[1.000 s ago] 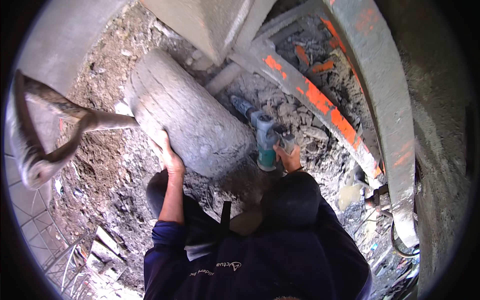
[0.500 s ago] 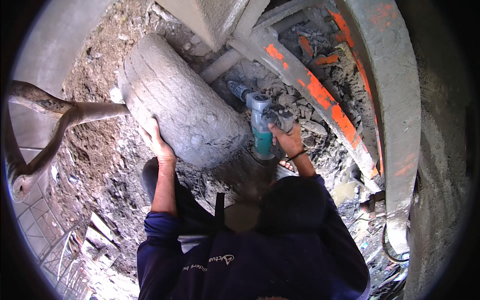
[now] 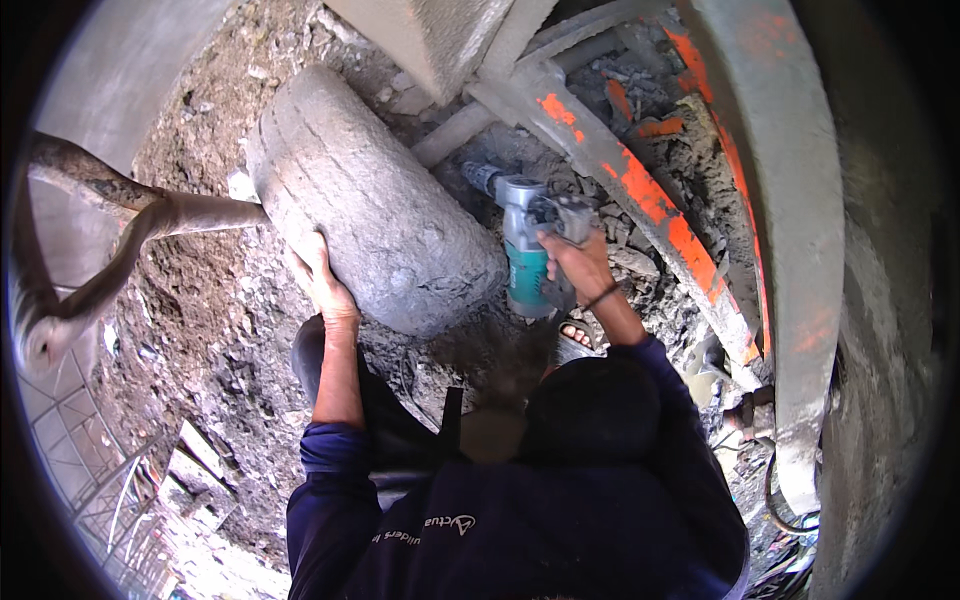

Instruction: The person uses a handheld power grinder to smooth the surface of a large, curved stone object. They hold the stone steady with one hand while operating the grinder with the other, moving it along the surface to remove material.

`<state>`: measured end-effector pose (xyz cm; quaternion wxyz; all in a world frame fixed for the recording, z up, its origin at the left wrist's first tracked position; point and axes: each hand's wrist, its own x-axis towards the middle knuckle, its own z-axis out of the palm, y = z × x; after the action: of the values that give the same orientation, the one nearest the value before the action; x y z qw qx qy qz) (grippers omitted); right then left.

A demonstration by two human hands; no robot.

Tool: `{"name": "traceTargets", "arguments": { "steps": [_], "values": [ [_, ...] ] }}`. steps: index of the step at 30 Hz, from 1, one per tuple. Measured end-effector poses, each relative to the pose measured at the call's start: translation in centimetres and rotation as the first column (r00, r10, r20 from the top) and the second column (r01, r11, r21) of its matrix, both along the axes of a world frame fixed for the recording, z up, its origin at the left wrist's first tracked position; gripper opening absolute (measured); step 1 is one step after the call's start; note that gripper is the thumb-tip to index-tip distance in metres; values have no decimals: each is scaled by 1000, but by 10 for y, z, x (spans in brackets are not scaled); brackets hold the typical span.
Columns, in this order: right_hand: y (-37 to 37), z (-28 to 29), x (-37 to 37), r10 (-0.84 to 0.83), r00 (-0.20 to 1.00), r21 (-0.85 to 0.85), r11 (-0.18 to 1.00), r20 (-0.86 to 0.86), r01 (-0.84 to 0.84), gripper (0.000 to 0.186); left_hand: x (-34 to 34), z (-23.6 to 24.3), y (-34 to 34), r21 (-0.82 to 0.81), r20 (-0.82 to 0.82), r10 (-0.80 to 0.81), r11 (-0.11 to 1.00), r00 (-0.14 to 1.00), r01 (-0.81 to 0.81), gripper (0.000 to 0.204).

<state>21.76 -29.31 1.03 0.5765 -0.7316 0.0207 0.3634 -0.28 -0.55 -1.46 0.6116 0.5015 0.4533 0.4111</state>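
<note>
A thick, dusty concrete cylinder (image 3: pixel 370 200) lies tilted across the rubble in front of me. Against its near left side rests my left hand (image 3: pixel 325 287), fingers stretched along the surface and thumb apart. My right hand (image 3: pixel 582 262) is wrapped round the rear handle of a teal-and-grey rotary hammer (image 3: pixel 525 250), to the right of the cylinder. The hammer's dark chuck (image 3: pixel 483 177) points up and left toward the broken ground beside the cylinder. Its bit cannot be made out, and dust blurs the area round the tool.
A wooden handle (image 3: pixel 205 213) with a forked grip reaches the cylinder from the left. Curved grey beams with orange paint (image 3: pixel 650 195) stand on the right. A concrete block (image 3: pixel 430 40) juts in at the top. My sandalled foot (image 3: pixel 577 338) is below the hammer.
The whole view has shifted slightly, with the cylinder now a little farther right. More of my sandalled foot shows. Both hands keep their places on the cylinder and the rotary hammer.
</note>
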Motion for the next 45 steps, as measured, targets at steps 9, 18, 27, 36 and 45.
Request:
{"name": "traceTargets", "arguments": {
  "steps": [9,18,27,36,45],
  "values": [
    [-69,10,-45,-134,991,73,988,-7,134,14,-9,-9,5,41,-101,48,998,994,-44,64],
    [-3,77,27,-51,994,73,996,-97,58,18,7,-5,3,-37,-63,94,995,994,-97,65],
    [90,97,90,95,995,18,995,33,-96,23,-2,-4,4,-51,31,-7,999,999,9,66],
    [141,94,125,141,985,13,990,101,-143,28,2,10,-1,-112,19,-8,994,1000,10,74],
    [162,74,127,178,981,-3,984,82,-178,27,2,2,5,-76,18,-20,997,1000,22,68]
  ]
}}
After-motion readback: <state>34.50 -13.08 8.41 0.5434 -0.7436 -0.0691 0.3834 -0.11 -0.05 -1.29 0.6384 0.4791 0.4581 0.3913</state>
